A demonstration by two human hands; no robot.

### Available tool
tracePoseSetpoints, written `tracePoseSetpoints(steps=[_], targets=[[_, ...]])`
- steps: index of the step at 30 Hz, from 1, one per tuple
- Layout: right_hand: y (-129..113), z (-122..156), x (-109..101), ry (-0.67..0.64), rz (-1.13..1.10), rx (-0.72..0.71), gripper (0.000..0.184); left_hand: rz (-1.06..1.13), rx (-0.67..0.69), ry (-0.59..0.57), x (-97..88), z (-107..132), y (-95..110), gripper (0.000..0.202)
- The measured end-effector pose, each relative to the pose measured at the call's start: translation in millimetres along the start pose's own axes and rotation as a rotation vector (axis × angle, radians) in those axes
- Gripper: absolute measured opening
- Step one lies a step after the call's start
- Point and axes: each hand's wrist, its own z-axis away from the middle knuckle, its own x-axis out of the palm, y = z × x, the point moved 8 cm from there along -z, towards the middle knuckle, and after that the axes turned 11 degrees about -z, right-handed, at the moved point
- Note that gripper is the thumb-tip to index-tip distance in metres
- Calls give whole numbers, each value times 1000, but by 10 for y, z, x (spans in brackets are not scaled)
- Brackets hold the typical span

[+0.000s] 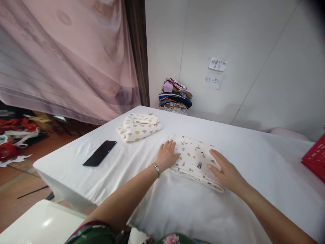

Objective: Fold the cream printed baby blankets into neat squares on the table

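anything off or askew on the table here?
Nothing stands out. Both hands, left hand and right hand, rest flat on the folded printed cloth; second folded cloth and phone lie flat.

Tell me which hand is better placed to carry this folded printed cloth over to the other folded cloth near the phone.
Probably the left hand. It rests on the folded printed cloth's left edge, the side facing the other folded cloth by the phone. The right hand lies flat on the far edge.
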Motion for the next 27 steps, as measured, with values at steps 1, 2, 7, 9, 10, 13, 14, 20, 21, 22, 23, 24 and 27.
tracePoseSetpoints(steps=[1,2,7,9,10,13,14,20,21,22,23,24,27], targets=[[-36,-68,114,-48,8,-46,61,-26,11,-23,65,-19,29,58],[-27,-121,238,-101,32,-68,62,-40,11,-57,137,-25,32,60],[287,-168,677,-271,159,-39,61,-23,15,-142,339,37,-54,65],[345,-147,705,-269,165,-37,61,-7,12,-142,344,55,-70,65],[359,-142,701,-269,153,-33,61,9,8,-145,342,58,-75,65],[403,-172,611,-252,58,-2,57,117,-23,-174,335,40,-117,64],[444,-203,529,-200,12,24,55,175,-49,-187,333,25,-153,64],[1024,-273,-23,262,-307,380,61,502,-335,-266,342,-137,-530,65],[1107,-262,-21,272,-396,445,67,536,-380,-284,355,-172,-580,66],[1164,-252,0,270,-491,498,71,566,-422,-299,369,-206,-622,66],[1196,-244,28,261,-582,537,75,595,-456,-309,384,-240,-655,67],[1209,-237,51,254,-657,565,78,631,-483,-322,403,-272,-675,67],[1206,-200,81,249,-793,642,84,787,-522,-402,497,-336,-661,67]])
